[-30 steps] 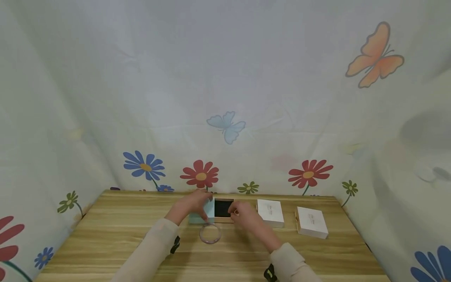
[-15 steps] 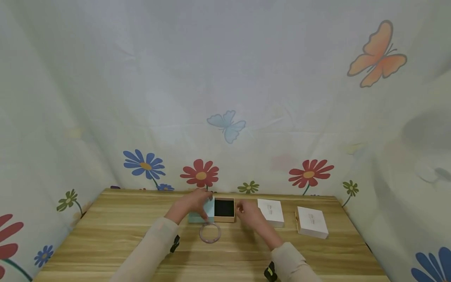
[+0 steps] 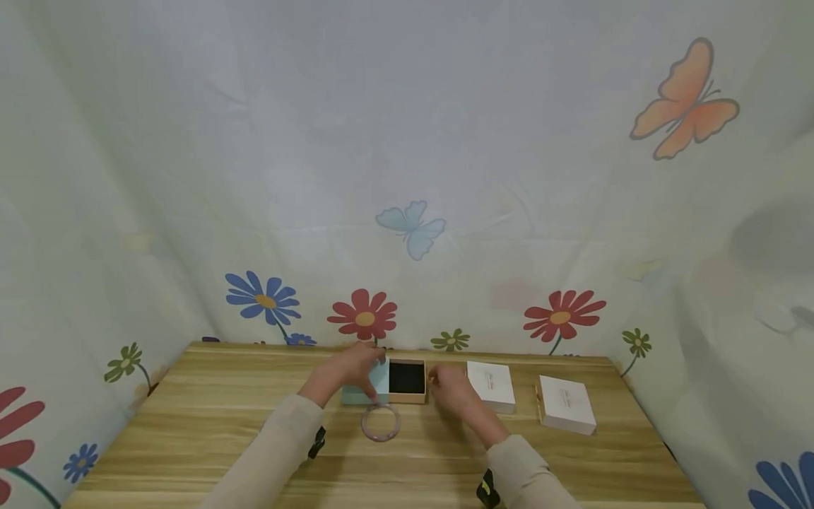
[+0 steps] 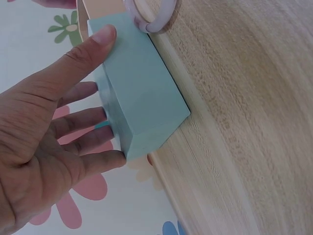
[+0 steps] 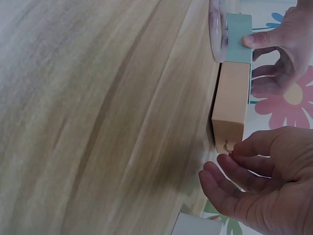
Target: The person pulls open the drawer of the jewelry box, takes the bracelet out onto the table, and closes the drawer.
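Observation:
A drawer-style gift box has a teal sleeve [image 4: 142,78] and a tan drawer [image 5: 231,93] slid out to the right. Black padding [image 3: 407,378] lines the drawer. My left hand [image 3: 346,371] grips the sleeve, its thumb on the front face and its fingers along the far side. At the drawer's right end, my right hand [image 5: 266,176] pinches a small ribbon pull [image 5: 227,147] between thumb and forefinger. A pale lilac, marbled bangle [image 3: 381,423] lies on the table just in front of the sleeve, near the left thumb.
Two white boxes with small print stand to the right: one box [image 3: 491,387] close beside my right hand, another box [image 3: 566,403] farther out. Behind the wooden table [image 3: 254,396] hangs a pale curtain [image 3: 445,141] with flowers and butterflies.
My right hand has moved a little to the right from over the drawer's end, and more of the drawer shows. The left hand and bangle have kept their places.

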`<state>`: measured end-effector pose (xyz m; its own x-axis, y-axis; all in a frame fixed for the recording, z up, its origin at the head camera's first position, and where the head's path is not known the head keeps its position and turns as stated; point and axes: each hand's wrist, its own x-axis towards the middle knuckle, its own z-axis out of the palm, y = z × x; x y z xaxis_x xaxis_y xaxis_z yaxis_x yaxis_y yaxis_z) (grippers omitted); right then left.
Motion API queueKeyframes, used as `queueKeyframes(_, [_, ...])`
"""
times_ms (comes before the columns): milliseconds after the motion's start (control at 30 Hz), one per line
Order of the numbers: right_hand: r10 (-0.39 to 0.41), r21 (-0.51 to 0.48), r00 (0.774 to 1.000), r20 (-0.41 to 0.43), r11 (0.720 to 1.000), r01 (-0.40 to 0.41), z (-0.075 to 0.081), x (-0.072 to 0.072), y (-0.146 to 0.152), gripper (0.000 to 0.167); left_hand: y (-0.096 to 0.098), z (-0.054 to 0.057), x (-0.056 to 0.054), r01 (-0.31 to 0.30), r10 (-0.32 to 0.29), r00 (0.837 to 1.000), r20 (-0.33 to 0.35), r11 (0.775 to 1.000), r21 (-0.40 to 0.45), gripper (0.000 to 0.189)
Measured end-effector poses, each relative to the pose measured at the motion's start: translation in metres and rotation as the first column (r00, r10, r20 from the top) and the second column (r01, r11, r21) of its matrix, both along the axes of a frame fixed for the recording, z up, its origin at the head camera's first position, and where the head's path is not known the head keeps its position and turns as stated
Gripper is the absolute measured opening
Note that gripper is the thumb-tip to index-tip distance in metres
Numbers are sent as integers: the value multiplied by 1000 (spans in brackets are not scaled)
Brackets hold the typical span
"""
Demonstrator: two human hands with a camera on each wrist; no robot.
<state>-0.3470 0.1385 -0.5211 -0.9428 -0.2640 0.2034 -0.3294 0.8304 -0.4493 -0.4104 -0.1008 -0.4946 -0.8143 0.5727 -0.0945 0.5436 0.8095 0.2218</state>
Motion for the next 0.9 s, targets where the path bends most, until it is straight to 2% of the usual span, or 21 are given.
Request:
queueKeyframes(200, [7, 18, 1000, -4, 1000, -7, -9, -5, 0, 9, 2, -1, 0, 14, -14, 1000, -1, 1000, 7, 74])
queueKeyframes(467, [28, 11, 1000, -11, 1000, -28, -8, -6, -3, 8, 2, 0, -1, -10, 10, 1000, 1, 1000, 6, 74])
queueKeyframes(633, [19, 51, 999, -34, 999, -17, -5, -4, -5, 5, 2, 0, -1, -8, 8, 1000, 9, 1000, 9, 75])
queueKeyframes(900, [72, 70, 994, -79, 995, -67, -8, -10, -9, 7, 1, -1, -1, -11, 11, 1000, 4, 1000, 8, 75])
